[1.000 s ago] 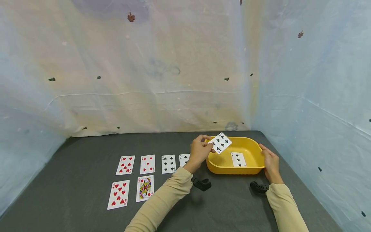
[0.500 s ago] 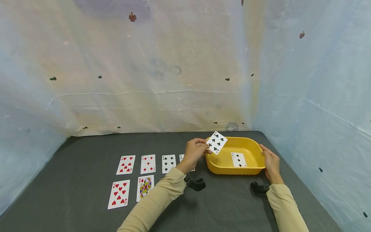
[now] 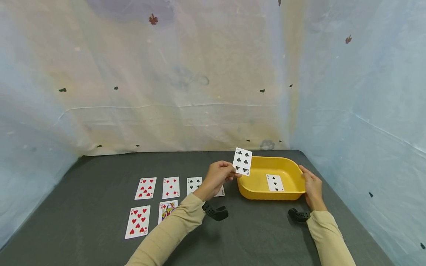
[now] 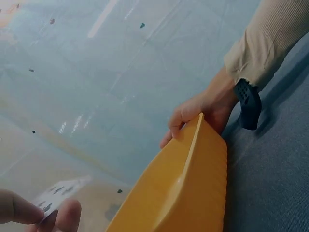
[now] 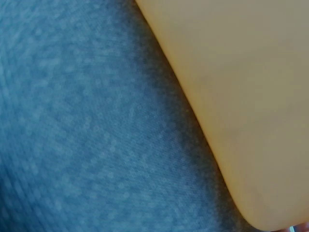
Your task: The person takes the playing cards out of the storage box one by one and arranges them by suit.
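My left hand (image 3: 217, 179) pinches a six of clubs (image 3: 242, 161) by its lower left corner, held up face towards me at the yellow tray's left end. In the left wrist view this card (image 4: 62, 191) sits between thumb and fingers. My right hand (image 3: 313, 187) grips the right end of the yellow tray (image 3: 271, 196), thumb over the rim. Inside the tray lies a spade card (image 3: 275, 183), face up. The right wrist view shows mostly the tray's side (image 5: 251, 106), close and blurred.
Left of the tray, face-up cards lie in two rows: seven of hearts (image 3: 145, 188), five of diamonds (image 3: 171, 187), a spade card (image 3: 194, 184), eight of hearts (image 3: 138, 222) and queen of diamonds (image 3: 165, 210). My left hand mostly hides another card (image 3: 221, 192). Dark cloth (image 3: 253, 236) covers the table.
My left hand has drawn left with the six of clubs, away from over the tray, and the card has turned more upright. The right hand and tray have stayed put.
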The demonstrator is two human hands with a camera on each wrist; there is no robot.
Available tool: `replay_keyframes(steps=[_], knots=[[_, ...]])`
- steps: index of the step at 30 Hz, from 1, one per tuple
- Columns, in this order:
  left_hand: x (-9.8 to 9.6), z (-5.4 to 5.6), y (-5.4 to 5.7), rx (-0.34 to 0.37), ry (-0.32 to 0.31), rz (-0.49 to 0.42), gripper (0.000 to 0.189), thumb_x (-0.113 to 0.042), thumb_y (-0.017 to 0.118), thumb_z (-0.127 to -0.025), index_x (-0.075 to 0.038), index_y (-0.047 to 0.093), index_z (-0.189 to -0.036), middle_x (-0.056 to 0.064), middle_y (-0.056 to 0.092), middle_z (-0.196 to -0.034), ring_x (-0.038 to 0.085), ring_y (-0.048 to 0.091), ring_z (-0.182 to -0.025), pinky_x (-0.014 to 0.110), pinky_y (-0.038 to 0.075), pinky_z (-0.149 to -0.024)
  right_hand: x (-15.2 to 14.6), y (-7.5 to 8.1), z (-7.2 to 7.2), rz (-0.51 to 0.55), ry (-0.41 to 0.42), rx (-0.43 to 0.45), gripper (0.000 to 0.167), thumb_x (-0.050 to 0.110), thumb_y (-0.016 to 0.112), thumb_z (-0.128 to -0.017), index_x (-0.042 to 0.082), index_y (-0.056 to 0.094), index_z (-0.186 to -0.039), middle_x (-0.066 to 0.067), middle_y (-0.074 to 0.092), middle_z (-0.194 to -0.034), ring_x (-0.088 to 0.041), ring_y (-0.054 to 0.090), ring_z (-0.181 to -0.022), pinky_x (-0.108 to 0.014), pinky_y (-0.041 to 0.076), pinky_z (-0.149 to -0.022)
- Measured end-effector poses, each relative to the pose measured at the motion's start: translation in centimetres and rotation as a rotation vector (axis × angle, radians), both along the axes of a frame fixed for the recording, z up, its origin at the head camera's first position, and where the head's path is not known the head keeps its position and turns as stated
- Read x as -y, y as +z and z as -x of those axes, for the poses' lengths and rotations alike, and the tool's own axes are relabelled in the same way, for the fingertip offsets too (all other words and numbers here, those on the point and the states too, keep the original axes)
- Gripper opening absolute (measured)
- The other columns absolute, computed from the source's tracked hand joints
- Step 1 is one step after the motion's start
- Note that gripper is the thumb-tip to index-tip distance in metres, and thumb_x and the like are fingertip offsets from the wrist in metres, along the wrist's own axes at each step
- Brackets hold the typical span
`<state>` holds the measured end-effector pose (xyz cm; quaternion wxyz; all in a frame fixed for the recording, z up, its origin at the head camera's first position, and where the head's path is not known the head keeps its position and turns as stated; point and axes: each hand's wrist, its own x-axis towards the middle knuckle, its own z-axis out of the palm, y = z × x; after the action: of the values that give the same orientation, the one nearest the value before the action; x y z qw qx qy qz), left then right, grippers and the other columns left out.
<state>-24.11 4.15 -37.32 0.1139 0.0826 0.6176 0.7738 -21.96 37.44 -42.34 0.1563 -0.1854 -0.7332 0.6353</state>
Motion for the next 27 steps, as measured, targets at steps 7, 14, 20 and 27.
replay_keyframes(steps=[7,14,20,27], knots=[[1.2,-0.3,-0.2,0.029,-0.034,-0.027,0.014,0.002,0.059,-0.087,0.005,0.061,-0.100,0.013,0.065,-0.083,0.018,0.069,-0.072,0.022,0.049,-0.061,0.0,0.0,0.0,-0.008,-0.002,0.001,0.045,0.019,0.036,-0.103,0.008,0.041,-0.147,-0.010,0.031,-0.154,-0.026,0.036,-0.136,-0.011,0.046,-0.075],[2.4,-0.9,-0.3,0.089,-0.080,-0.058,0.009,0.001,0.058,-0.089,0.004,0.058,-0.098,0.012,0.064,-0.082,0.019,0.070,-0.075,0.023,0.053,-0.064,0.0,0.2,0.1,-0.006,-0.018,0.011,0.045,0.018,0.037,-0.103,0.008,0.041,-0.147,-0.010,0.033,-0.153,-0.025,0.034,-0.137,-0.011,0.045,-0.079],[3.3,-1.4,-0.8,0.144,-0.099,-0.093,0.008,0.002,0.057,-0.091,0.005,0.057,-0.098,0.014,0.061,-0.085,0.023,0.070,-0.080,0.026,0.055,-0.068,0.1,0.2,0.0,0.003,-0.012,0.016,0.045,0.019,0.036,-0.104,0.009,0.040,-0.147,-0.009,0.032,-0.154,-0.024,0.033,-0.138,-0.013,0.045,-0.083],[4.6,-2.1,-1.6,0.165,-0.123,-0.087,0.022,0.005,0.058,-0.091,0.010,0.054,-0.113,0.018,0.064,-0.094,0.022,0.070,-0.079,0.030,0.055,-0.072,0.0,0.1,0.1,0.020,-0.006,0.010,0.045,0.019,0.036,-0.104,0.008,0.040,-0.147,-0.009,0.031,-0.154,-0.023,0.032,-0.139,-0.021,0.042,-0.094]])
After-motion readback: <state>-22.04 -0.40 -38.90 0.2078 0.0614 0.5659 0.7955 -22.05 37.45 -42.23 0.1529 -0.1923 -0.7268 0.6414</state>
